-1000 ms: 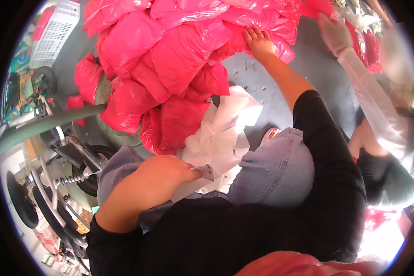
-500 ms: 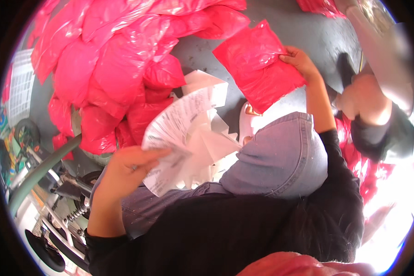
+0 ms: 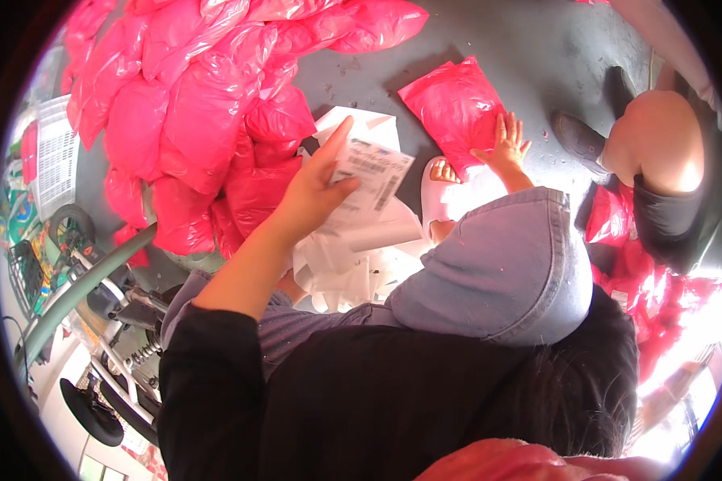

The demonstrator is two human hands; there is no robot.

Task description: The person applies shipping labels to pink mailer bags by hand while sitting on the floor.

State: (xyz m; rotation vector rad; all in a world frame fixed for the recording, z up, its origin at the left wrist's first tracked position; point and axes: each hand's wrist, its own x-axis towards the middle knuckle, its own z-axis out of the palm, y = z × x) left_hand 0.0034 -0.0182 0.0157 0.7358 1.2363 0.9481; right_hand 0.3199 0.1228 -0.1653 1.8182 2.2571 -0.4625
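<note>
A white label (image 3: 375, 172) with printed bars and text is pinched in my left hand (image 3: 317, 188), above the paper. A heap of folded white paper (image 3: 361, 264) lies between my legs, partly hidden by my left hand and the label. In front of my right knee, a pink plastic parcel bag (image 3: 456, 104) rests on the floor. My right hand (image 3: 505, 148) is spread with fingers apart at the bag's near right edge; whether the palm presses on it is hard to tell.
A big pile of pink bags (image 3: 208, 112) rises at the left. A white basket (image 3: 56, 156) and a wheeled metal frame (image 3: 112, 321) are at the far left. Another person's bent knee (image 3: 654, 144) and shoe (image 3: 578, 140) are at the right, near more pink bags (image 3: 638, 272).
The pink bag has gone from my right hand's grip down to the floor, and that hand has opened. My left hand moved up and right; the fanned paper strip is now a single label.
</note>
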